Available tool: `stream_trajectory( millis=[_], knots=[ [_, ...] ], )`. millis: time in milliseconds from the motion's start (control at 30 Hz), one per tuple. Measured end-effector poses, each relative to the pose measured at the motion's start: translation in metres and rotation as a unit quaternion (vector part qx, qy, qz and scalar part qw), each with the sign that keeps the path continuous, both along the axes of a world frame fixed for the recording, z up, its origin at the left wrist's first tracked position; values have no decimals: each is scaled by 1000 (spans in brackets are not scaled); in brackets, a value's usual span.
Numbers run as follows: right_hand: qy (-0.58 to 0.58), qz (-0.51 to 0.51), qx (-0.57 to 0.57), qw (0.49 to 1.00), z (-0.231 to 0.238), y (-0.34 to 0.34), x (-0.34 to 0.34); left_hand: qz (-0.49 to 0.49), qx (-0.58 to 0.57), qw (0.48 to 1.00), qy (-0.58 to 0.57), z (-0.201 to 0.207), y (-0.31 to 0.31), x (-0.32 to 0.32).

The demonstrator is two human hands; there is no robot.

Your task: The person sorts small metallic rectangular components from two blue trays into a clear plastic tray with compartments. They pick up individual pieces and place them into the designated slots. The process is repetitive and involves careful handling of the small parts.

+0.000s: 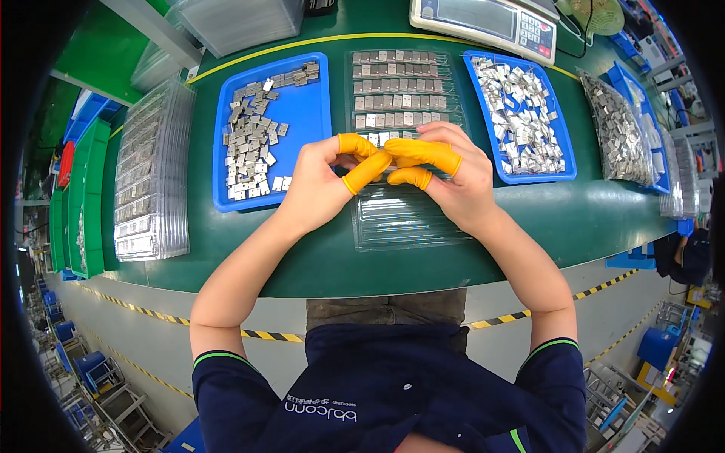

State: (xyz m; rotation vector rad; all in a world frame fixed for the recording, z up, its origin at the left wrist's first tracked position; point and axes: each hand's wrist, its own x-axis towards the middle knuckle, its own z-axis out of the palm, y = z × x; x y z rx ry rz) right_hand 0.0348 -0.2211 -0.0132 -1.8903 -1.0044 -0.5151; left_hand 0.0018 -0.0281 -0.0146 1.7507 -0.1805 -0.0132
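My left hand [322,180] and my right hand [458,175] meet over the middle of a clear plastic tray [408,220]. Yellow finger cots cover the thumbs and some fingers. Both hands are closed in a pinch, fingertips nearly touching; whatever sits between them is hidden. Small metal plates with holes [398,83] fill several rows in the tray's far part, while its near part shows bare ridged plastic. To the left lies a blue tray [220,162] of loose grey metal plates. On the right, another blue tray [572,162] holds loose shiny silver pieces.
A stack of clear plastic trays [153,174] and a green bin [94,196] stand at the far left. A digital scale [491,24] sits at the back. At the right lies a clear bag of metal pieces [619,132]. The green table's front edge [408,291] runs before me.
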Motion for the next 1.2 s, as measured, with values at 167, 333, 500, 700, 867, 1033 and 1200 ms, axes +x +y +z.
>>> stream_trajectory(
  millis=[167,333,500,700,867,1033,1200],
  knots=[
    [17,-9,-16,1000,2,-2,1,-13,-64,997,31,2,4,1],
    [3,-8,-34,999,3,-7,4,-22,-93,995,37,0,5,3],
    [7,-16,-49,999,5,-7,4,-19,-83,995,53,3,3,3],
    [-56,-76,-159,983,18,-29,25,11,-44,998,-44,3,4,4],
    [-26,-85,-222,971,16,-37,30,11,201,967,-158,4,-1,3],
    [-20,-69,-247,966,11,-37,31,37,189,971,-139,1,6,6],
    [-43,-76,-229,969,9,-42,36,132,275,934,-185,10,17,13]
  ],
)
